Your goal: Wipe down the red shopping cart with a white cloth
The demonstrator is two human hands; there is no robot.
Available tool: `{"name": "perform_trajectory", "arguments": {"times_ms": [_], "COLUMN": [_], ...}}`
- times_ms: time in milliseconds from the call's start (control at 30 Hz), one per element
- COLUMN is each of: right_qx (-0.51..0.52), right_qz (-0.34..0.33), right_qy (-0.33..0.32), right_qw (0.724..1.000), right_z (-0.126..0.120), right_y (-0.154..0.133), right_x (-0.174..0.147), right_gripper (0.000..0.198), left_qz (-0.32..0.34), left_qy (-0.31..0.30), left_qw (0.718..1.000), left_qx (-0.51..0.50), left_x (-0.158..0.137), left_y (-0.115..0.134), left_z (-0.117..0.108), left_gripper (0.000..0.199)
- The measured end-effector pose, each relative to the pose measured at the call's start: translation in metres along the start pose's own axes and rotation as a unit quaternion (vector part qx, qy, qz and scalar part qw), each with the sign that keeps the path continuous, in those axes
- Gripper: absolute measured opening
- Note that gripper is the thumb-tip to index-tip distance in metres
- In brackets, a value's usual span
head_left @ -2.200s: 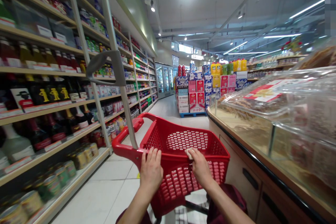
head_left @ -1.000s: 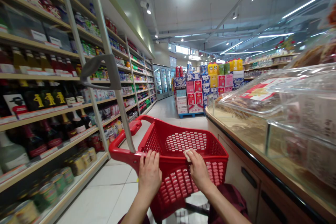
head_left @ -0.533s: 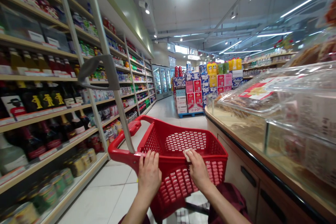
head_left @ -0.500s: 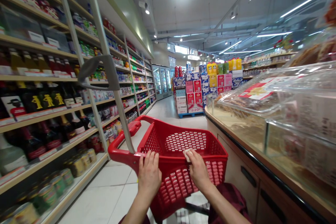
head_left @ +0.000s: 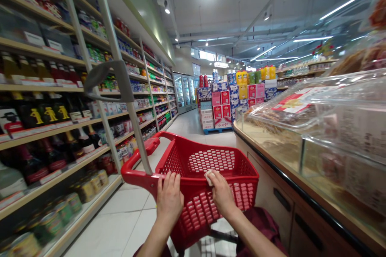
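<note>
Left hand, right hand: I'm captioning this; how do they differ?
The left hand has straighter fingers; the right hand curls around a small white wad. The left hand is beside the silver pole; the right hand is nearer the counter. Both are at the near rim of the red basket.

Glossy plastic basket, satin metal pole, matt cloth-like wad, shiny see-through plastic packaging.

No lettering is sharp enough to read. Price tags along the shelves, a red-and-white label on a clear plastic container and the print on stacked boxes are illegible.
</note>
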State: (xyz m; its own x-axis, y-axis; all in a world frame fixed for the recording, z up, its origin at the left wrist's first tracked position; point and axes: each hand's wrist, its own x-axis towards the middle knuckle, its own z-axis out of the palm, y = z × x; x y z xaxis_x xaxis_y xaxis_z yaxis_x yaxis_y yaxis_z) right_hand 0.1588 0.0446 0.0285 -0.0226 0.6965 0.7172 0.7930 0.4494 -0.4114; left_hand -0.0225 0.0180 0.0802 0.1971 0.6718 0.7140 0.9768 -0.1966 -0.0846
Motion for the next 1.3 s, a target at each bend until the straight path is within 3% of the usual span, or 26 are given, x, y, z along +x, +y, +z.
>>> {"name": "perform_trajectory", "arguments": {"times_ms": [133,233,367,467,567,667,800,867,933,1033,1100,1167,1300], "right_qx": [-0.014,-0.040,-0.072,-0.054,-0.011,-0.009,-0.089,-0.125,-0.123,-0.069,-0.044,-0.054,-0.110], "right_qz": [-0.047,-0.044,0.007,0.009,-0.040,-0.062,0.011,0.057,0.052,-0.025,-0.052,-0.034,0.077], "right_qy": [-0.012,-0.012,0.011,0.014,0.008,-0.005,-0.012,-0.006,-0.014,-0.035,-0.044,-0.048,-0.018], "right_qw": [0.999,0.998,0.997,0.998,0.999,0.998,0.996,0.991,0.991,0.997,0.997,0.997,0.991], "right_z": [0.003,-0.007,-0.022,-0.013,0.005,0.003,-0.031,-0.042,-0.038,-0.019,-0.016,-0.027,-0.065], "right_y": [-0.002,0.027,0.066,0.056,0.030,0.035,0.089,0.101,0.091,0.059,0.053,0.070,0.124], "right_x": [0.004,0.001,-0.003,-0.004,-0.004,-0.005,-0.008,-0.009,-0.010,-0.008,-0.005,-0.004,-0.008], "right_gripper": [0.052,0.048,0.047,0.047,0.050,0.053,0.051,0.051,0.049,0.049,0.048,0.045,0.040], "left_qz": [0.002,0.010,0.006,0.001,0.006,0.011,0.011,0.006,0.004,0.013,0.023,0.029,0.026], "left_qy": [-0.004,0.004,0.004,-0.003,-0.006,-0.018,-0.022,-0.017,-0.015,-0.020,-0.025,-0.030,-0.035], "left_qw": [1.000,1.000,1.000,1.000,1.000,1.000,1.000,1.000,1.000,1.000,0.999,0.999,0.999], "left_qx": [-0.002,-0.006,-0.012,-0.012,-0.010,-0.009,-0.007,-0.003,0.003,0.011,0.013,0.013,0.018], "left_x": [0.000,-0.002,-0.004,-0.003,-0.003,-0.003,-0.003,-0.002,-0.002,-0.002,-0.002,-0.001,0.000], "left_y": [-0.001,-0.003,-0.003,-0.002,-0.003,-0.004,-0.002,-0.001,0.001,0.000,-0.001,-0.002,0.000], "left_z": [-0.001,0.002,0.006,0.007,0.004,0.000,-0.003,-0.003,-0.003,-0.004,-0.006,-0.007,-0.008], "left_gripper": [0.042,0.045,0.046,0.046,0.046,0.047,0.046,0.045,0.045,0.045,0.046,0.046,0.046]}}
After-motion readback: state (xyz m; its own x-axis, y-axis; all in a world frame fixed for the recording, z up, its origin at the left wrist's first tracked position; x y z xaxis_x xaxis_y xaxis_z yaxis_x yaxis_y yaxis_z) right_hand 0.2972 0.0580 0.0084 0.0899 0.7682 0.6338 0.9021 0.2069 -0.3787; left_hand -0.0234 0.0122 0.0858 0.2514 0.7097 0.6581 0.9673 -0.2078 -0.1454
